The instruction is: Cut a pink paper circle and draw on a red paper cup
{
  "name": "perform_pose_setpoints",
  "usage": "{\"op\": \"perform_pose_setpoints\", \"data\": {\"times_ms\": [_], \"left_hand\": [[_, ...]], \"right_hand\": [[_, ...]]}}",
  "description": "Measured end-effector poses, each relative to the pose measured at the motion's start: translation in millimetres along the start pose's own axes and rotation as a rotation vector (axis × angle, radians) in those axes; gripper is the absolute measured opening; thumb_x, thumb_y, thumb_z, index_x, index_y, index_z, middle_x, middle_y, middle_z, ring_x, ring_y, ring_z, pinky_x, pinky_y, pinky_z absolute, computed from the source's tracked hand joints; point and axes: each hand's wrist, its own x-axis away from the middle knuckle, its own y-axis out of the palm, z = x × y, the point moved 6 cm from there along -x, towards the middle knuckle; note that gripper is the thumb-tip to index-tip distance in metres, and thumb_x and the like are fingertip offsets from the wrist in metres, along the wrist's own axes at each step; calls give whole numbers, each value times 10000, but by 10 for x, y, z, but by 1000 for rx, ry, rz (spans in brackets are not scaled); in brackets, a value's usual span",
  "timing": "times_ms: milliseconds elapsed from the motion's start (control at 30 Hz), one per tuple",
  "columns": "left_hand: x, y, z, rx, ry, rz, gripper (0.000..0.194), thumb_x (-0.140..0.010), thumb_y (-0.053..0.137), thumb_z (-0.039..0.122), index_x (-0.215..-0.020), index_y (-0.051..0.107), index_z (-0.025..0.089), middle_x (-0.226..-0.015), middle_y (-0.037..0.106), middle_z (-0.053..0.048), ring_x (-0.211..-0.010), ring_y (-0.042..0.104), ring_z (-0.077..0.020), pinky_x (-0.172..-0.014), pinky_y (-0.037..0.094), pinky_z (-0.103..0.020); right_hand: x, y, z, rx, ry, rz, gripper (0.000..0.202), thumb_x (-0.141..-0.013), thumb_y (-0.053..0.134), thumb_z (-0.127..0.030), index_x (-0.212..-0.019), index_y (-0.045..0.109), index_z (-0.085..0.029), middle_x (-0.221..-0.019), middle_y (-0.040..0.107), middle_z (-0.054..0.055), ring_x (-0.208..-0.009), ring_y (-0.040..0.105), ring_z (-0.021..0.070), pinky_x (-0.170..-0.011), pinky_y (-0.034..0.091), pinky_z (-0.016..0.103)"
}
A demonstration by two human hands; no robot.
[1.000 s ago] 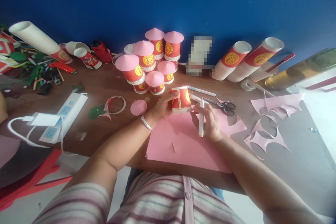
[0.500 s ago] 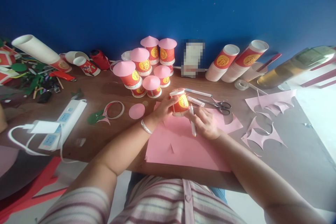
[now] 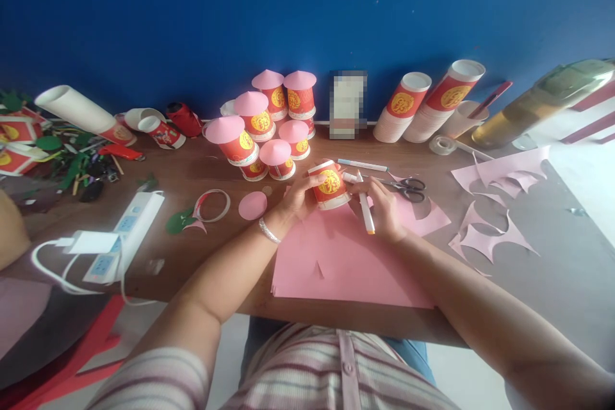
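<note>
A red paper cup point(image 3: 329, 183) with a yellow round emblem is tilted in my left hand point(image 3: 302, 195), whose fingers wrap its left side. Its white rim faces down toward the lower right. My right hand point(image 3: 383, 205) is closed around a white marker pen point(image 3: 366, 208) with an orange end, close to the cup's right side. Beneath both hands lie pink paper sheets point(image 3: 331, 262). Black-handled scissors point(image 3: 412, 189) and another marker with a blue tip point(image 3: 362, 165) rest just beyond my right hand. A pink paper disc point(image 3: 252, 205) lies left of my left hand.
Several cups topped with pink paper cones point(image 3: 275, 153) stand at the back. Behind to the right lean two cup stacks point(image 3: 402, 102), near a tape roll point(image 3: 442, 145) and a bottle point(image 3: 538, 106). Pink offcuts point(image 3: 490, 240) lie right; a power strip point(image 3: 125, 234) is left.
The cup has turned so its emblem faces me more fully. My right hand has shifted slightly right with the marker, away from the cup. The view has also moved a little.
</note>
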Motion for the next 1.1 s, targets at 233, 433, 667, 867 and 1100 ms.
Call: {"op": "perform_pose_setpoints", "data": {"times_ms": [233,433,667,867,1100], "left_hand": [[23,93,30,-26,8,-16,409,-764,809,412,-1089,710,184,-1085,752,-75,-1142,685,-296,-999,536,-440],[0,69,-16,-45,8,-11,327,-805,768,397,-1032,699,172,-947,757,-70,-1018,725,-285,-934,566,-445],[-29,40,9,-79,103,35,267,-776,780,382,-864,648,167,-829,711,-36,-891,708,-233,-872,553,-399],[-30,4,-5,-50,58,80,329,-714,802,377,-918,631,184,-877,714,-37,-917,698,-238,-861,538,-397],[-26,23,32,-122,128,43,272,-753,779,353,-871,610,175,-833,653,-7,-829,655,-174,-760,544,-316]], "right_hand": [[60,59,-45,64,-61,-42,91,-964,568,-164,-990,602,-246,-868,658,34,-749,654,174,-622,512,277],[89,138,51,31,-29,-131,150,-913,608,-192,-1055,582,-235,-906,668,47,-777,648,196,-653,518,296],[62,145,111,-39,105,-156,234,-861,578,-161,-1082,580,-240,-971,686,45,-781,660,184,-714,555,317],[72,137,207,-49,166,-147,195,-932,591,-305,-1117,597,-247,-1016,719,54,-842,697,207,-753,581,359],[0,30,146,-60,140,-31,242,-1039,516,-400,-1089,699,-249,-1071,761,72,-1007,719,235,-837,598,385]]}}
